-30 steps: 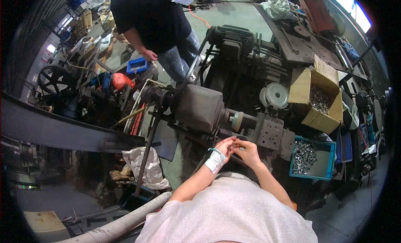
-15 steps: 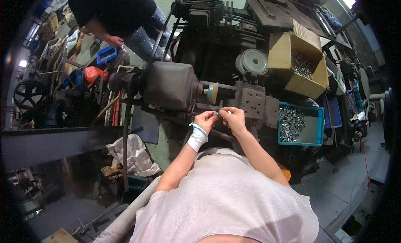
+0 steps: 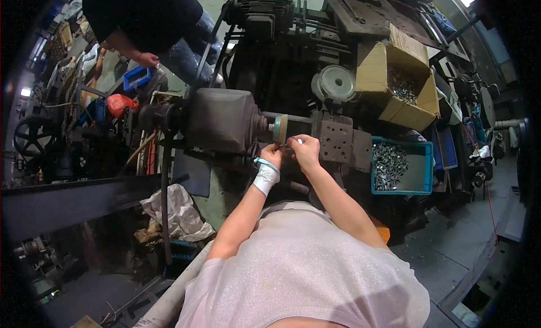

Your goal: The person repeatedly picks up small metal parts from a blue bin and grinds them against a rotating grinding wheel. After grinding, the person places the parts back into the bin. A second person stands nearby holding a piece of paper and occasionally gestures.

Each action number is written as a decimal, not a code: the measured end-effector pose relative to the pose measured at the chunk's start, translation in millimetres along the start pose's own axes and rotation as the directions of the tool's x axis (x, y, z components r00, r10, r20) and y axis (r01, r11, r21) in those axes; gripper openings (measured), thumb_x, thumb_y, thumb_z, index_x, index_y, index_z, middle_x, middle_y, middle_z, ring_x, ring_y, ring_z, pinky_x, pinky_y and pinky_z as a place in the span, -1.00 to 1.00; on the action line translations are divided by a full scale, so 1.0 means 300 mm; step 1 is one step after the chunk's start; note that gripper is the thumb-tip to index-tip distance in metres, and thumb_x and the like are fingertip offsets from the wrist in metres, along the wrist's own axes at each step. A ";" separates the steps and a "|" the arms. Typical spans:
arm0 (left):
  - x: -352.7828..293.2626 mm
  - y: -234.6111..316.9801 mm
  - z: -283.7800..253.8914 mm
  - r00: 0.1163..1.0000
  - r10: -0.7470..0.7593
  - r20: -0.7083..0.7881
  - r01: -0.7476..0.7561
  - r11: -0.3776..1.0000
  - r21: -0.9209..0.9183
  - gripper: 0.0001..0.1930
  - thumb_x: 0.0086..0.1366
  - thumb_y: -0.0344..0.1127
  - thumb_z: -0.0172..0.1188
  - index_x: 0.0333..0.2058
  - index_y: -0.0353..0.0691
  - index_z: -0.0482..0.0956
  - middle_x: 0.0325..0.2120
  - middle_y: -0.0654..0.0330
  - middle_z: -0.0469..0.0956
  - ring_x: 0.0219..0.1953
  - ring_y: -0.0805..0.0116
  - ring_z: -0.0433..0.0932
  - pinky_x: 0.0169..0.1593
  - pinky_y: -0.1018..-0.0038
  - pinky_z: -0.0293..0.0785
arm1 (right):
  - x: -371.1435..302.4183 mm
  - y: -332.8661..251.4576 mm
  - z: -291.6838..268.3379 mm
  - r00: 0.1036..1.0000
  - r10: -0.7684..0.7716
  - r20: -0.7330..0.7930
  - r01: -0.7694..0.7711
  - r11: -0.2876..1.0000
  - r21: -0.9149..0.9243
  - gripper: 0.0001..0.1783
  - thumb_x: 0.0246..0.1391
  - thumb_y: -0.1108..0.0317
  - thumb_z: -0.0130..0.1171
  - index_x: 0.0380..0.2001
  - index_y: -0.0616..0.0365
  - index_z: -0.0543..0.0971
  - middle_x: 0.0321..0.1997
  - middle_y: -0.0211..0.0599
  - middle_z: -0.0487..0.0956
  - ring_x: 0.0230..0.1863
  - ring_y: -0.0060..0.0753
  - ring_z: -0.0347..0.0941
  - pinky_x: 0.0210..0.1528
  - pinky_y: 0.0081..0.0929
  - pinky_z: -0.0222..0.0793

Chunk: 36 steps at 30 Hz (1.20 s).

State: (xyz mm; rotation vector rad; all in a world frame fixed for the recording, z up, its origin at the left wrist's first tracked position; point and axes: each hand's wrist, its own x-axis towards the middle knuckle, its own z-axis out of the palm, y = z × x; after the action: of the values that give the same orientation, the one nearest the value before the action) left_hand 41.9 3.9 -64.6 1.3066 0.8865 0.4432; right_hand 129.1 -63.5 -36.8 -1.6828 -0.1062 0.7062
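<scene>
Both hands meet just below a green-and-tan wheel (image 3: pixel 280 129) on the machine's spindle. My left hand (image 3: pixel 271 155), with a white wrap (image 3: pixel 266 178) round its wrist, is closed with its fingertips at the wheel's lower edge. My right hand (image 3: pixel 306 153) is closed beside it, and something white shows at its fingers. Between the fingertips is a small metal part (image 3: pixel 286 146), mostly hidden; its exact shape is too small to make out. Whether it touches the wheel I cannot tell.
A dark machine housing (image 3: pixel 220 119) stands left of the wheel, a perforated metal block (image 3: pixel 337 141) right of it. Farther right are a teal crate (image 3: pixel 430 170) and a cardboard box (image 3: pixel 372 71), both holding small metal parts. At the far left another person's hand (image 3: pixel 148 59) shows.
Both hands have moved slightly up and left, bringing the small metal part from below the wheel to its lower edge. The whole view has shifted a little.
</scene>
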 end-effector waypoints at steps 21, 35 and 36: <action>-0.023 0.011 -0.031 0.995 -0.016 0.095 0.012 0.999 0.040 -0.89 0.07 -0.41 0.07 -0.55 -0.32 0.46 -0.72 0.32 0.39 -0.74 0.63 0.23 -0.67 0.63 0.11 | -0.034 -0.025 -0.016 0.998 -0.029 0.048 0.029 1.000 -0.002 -0.85 -0.22 0.44 0.17 -0.52 0.32 0.55 -0.70 -0.40 0.45 -0.70 -0.69 0.29 -0.67 -0.70 0.19; -0.073 0.051 -0.068 0.935 -0.190 0.300 0.255 0.947 -0.195 -0.90 0.12 -0.33 0.09 -0.47 -0.21 0.47 -0.63 0.34 0.44 -0.69 0.66 0.26 -0.63 0.72 0.16 | -0.094 -0.042 -0.075 0.986 0.028 0.162 -0.038 0.997 0.060 -0.84 -0.19 0.44 0.17 -0.50 0.33 0.54 -0.66 -0.40 0.46 -0.70 -0.68 0.29 -0.68 -0.70 0.20; -0.069 0.043 -0.067 0.945 -0.152 0.290 0.203 0.967 -0.155 -0.91 0.11 -0.35 0.08 -0.49 -0.22 0.47 -0.64 0.35 0.43 -0.70 0.66 0.26 -0.63 0.71 0.16 | -0.094 -0.049 -0.068 0.988 0.060 0.143 -0.070 0.995 0.069 -0.85 -0.19 0.44 0.17 -0.51 0.34 0.54 -0.66 -0.40 0.46 -0.71 -0.67 0.29 -0.68 -0.70 0.20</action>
State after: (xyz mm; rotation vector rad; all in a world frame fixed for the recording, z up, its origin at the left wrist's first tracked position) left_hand 16.2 4.8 -46.1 1.0769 0.7033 0.1878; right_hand 121.0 -89.9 -11.1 -1.5706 -0.1241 0.8685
